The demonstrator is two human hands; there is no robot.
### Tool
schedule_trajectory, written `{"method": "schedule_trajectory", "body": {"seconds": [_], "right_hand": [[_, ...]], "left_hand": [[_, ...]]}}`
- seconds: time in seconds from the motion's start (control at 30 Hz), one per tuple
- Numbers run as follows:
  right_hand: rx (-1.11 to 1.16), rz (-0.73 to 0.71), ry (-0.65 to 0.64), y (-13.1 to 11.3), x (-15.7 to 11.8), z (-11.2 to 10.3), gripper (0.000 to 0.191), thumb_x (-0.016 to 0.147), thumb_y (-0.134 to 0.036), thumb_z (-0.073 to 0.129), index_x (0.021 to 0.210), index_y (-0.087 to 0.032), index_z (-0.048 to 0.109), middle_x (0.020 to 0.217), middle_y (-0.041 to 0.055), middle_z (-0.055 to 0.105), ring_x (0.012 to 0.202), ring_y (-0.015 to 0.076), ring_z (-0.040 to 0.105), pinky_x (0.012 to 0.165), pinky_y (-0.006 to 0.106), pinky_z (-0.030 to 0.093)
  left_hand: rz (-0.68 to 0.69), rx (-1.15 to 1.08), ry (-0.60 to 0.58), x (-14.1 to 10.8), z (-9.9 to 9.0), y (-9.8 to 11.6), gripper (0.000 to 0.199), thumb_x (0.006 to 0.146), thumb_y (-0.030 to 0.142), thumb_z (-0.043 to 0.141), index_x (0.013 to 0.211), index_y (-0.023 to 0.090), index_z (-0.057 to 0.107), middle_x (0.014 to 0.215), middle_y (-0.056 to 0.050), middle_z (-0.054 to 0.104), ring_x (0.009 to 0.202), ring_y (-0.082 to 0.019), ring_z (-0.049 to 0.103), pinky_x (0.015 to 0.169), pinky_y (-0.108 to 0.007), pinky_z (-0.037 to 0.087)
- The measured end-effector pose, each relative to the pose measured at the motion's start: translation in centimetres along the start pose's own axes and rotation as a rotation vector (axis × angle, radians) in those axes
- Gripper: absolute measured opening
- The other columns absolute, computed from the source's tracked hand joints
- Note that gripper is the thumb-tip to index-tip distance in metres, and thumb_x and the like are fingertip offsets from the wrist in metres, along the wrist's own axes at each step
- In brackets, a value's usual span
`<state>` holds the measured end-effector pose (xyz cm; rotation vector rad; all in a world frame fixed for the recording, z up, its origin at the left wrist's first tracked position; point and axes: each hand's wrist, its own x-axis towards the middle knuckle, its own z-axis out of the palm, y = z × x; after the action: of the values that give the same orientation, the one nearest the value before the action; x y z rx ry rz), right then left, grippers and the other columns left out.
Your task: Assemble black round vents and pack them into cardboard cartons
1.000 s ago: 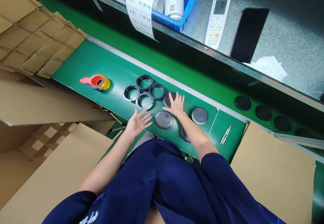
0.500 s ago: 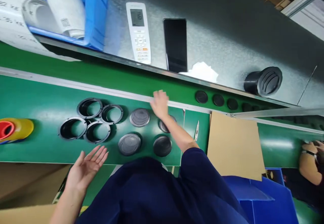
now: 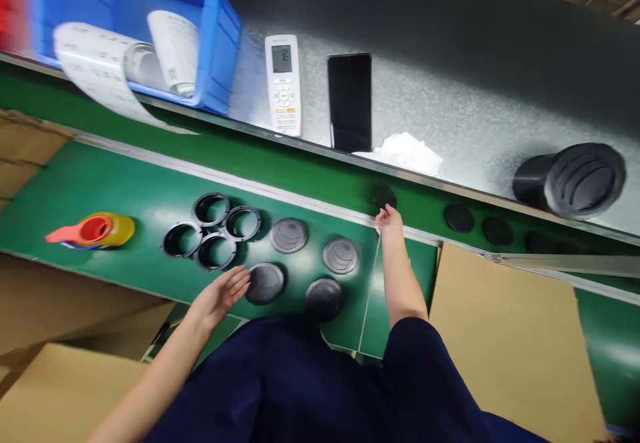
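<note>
My right hand (image 3: 389, 219) has its fingers closed on the near edge of a black disc (image 3: 385, 196) on the green strip under the shelf. My left hand (image 3: 225, 293) holds nothing, its fingers slightly apart, beside the left edge of a round louvred cap (image 3: 265, 283). Three more round caps lie nearby: one behind (image 3: 288, 235), one to the right (image 3: 341, 255) and one near my body (image 3: 324, 299). Several black rings (image 3: 216, 251) stand grouped left of the caps.
A yellow and red tape dispenser (image 3: 117, 230) sits far left. On the shelf are a blue bin (image 3: 220, 49), a remote (image 3: 284, 89), a phone (image 3: 350, 103) and a black cylinder (image 3: 575, 179). More discs (image 3: 459, 218) lie right. Cardboard (image 3: 515, 336) covers the right side.
My right hand has moved right, from above the caps to a disc, and closed on it. My left hand has moved right towards the nearest caps. The view has shifted.
</note>
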<state>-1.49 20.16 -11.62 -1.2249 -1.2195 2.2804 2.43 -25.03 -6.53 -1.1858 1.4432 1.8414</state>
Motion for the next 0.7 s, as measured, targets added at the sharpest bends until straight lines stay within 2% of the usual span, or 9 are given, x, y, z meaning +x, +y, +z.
{"method": "schedule_trajectory", "body": {"seconds": [0.07,0.17,0.27,0.33,0.4,0.47,0.57,0.63,0.7], "right_hand": [[0.04,0.131,-0.081,4.4,-4.3,3.7,0.037,0.096,-0.025,0.069,0.067,-0.019,0.047,0.052,-0.0088,0.049,0.044,0.0038,0.049,0.046,0.014,0.045],[0.128,0.353,-0.387,11.4,-14.1,8.2,0.049,0.078,-0.027,0.088,0.065,-0.022,0.041,0.052,-0.0078,0.057,0.046,0.0065,0.056,0.045,0.015,0.048],[0.106,0.56,-0.744,16.2,-23.0,9.9,0.042,0.071,-0.041,0.092,0.076,-0.021,0.056,0.064,-0.002,0.069,0.053,0.0099,0.064,0.05,0.018,0.054],[-0.065,0.535,-0.842,17.3,-26.0,9.8,0.045,0.076,-0.057,0.084,0.086,-0.019,0.062,0.072,0.0035,0.073,0.06,0.0141,0.067,0.053,0.023,0.057],[-0.28,0.232,-0.787,16.9,-26.4,9.5,0.049,0.085,-0.067,0.07,0.093,-0.019,0.067,0.082,0.0074,0.074,0.072,0.0183,0.07,0.061,0.03,0.06],[-0.497,-0.267,-0.715,15.7,-25.5,9.4,0.049,0.094,-0.065,0.057,0.108,-0.021,0.071,0.104,0.011,0.072,0.098,0.0228,0.068,0.084,0.039,0.061],[-0.793,-0.895,-0.839,14.4,-24.3,9.6,0.041,0.104,-0.051,0.047,0.129,-0.031,0.071,0.138,0.0099,0.058,0.133,0.0271,0.047,0.116,0.052,0.04],[-0.944,-1.058,-0.953,14.4,-24.3,9.9,0.038,0.106,-0.045,0.045,0.13,-0.035,0.073,0.146,0.0081,0.051,0.139,0.0291,0.038,0.121,0.055,0.03],[-1.026,-1.083,-1.001,15.0,-24.7,10.2,0.039,0.106,-0.044,0.043,0.128,-0.035,0.074,0.15,0.0077,0.047,0.141,0.0305,0.032,0.122,0.055,0.027]], "left_hand": [[0.062,0.01,-0.112,-1.2,2.2,-0.6,0.022,0.093,0.009,0.057,0.113,0.013,0.068,0.116,-0.014,0.072,0.097,-0.019,0.073,0.088,-0.032,0.062],[0.204,-0.14,-0.299,-3.0,4.6,-1.4,0.038,0.094,0.019,0.064,0.132,0.023,0.063,0.138,-0.011,0.065,0.12,-0.023,0.066,0.107,-0.044,0.053],[0.346,-0.378,-0.42,-4.3,4.4,-1.2,0.043,0.096,0.036,0.062,0.138,0.023,0.062,0.137,-0.01,0.067,0.128,-0.027,0.062,0.114,-0.046,0.047],[0.399,-0.494,-0.458,-5.3,2.8,-0.7,0.046,0.097,0.043,0.059,0.134,0.018,0.065,0.128,-0.011,0.072,0.126,-0.029,0.063,0.113,-0.044,0.047],[0.392,-0.55,-0.493,-6.3,0.7,-0.2,0.047,0.098,0.047,0.053,0.129,0.014,0.068,0.121,-0.013,0.074,0.123,-0.029,0.065,0.112,-0.046,0.048],[0.331,-0.562,-0.537,-7.3,-1.1,-0.1,0.051,0.101,0.051,0.046,0.123,0.012,0.07,0.119,-0.014,0.075,0.12,-0.03,0.066,0.111,-0.049,0.048],[0.224,-0.564,-0.597,-8.3,-2.7,-0.8,0.057,0.103,0.057,0.039,0.121,0.014,0.071,0.121,-0.014,0.074,0.118,-0.031,0.067,0.11,-0.055,0.047],[0.194,-0.573,-0.621,-8.6,-3.2,-1.7,0.058,0.103,0.06,0.038,0.121,0.015,0.071,0.121,-0.013,0.074,0.119,-0.032,0.067,0.11,-0.056,0.047],[0.215,-0.573,-0.619,-8.6,-3.6,-2.4,0.055,0.102,0.058,0.042,0.117,0.014,0.072,0.116,-0.014,0.075,0.118,-0.032,0.067,0.109,-0.055,0.048]]}}
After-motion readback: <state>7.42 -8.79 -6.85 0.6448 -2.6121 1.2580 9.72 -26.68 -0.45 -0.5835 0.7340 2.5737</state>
